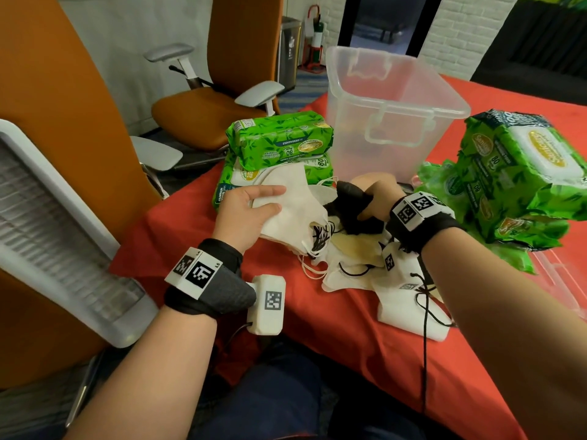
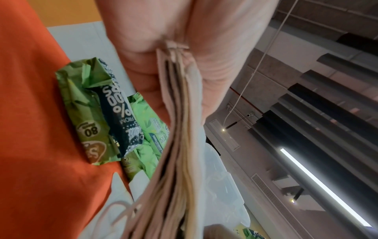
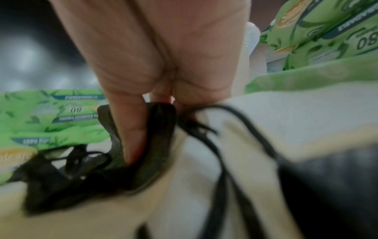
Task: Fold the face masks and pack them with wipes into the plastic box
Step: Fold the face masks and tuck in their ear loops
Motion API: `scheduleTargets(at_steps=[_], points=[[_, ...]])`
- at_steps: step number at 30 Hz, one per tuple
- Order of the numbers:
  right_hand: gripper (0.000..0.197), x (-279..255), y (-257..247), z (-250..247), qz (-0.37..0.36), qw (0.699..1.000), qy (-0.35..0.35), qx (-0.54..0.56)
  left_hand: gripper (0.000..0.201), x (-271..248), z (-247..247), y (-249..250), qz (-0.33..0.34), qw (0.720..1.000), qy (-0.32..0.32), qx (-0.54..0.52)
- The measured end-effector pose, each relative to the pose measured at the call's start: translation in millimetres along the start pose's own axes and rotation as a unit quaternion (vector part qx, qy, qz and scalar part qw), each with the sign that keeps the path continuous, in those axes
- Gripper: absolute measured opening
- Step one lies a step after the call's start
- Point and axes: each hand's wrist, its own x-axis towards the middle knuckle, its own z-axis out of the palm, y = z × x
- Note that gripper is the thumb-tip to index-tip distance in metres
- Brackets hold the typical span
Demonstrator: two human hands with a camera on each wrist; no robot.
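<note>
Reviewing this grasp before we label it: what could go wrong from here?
1. Ear loops of the white mask stack in the left hand tangle with the black mask the right hand pinches.
2. Wipe packs piled high on the right might topple.

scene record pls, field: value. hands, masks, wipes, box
left hand: grips stack of white masks, edges visible in left wrist view
right hand: pinches black mask
loose masks: unpacked on red tablecloth
wipes packs: two stacked left of box; more at right
plastic box: open, no packs inside
</note>
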Motion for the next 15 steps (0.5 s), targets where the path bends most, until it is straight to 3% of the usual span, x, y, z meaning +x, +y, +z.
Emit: scheduleTargets(at_steps=[6,11,15], points=[[0.026,1.0,13.2,-18.1,0.024,0.969,0.139,0.202,0.032,3.7,3.0,-3.1,0.002,1.0,0.018,0.007],[0.025,-9.8,10.6,-24.2,-0.019,0.95,0.091,0.297,0.03,4.4,6.4,-5.2,-0.001,1.0,0.023,0.013],[0.023,-24.4,2.4,-28.3,-0.043,0.905,0.109,0.409,0.026,3.4,6.7,-2.2,-0.006,1.0,0.023,0.016]])
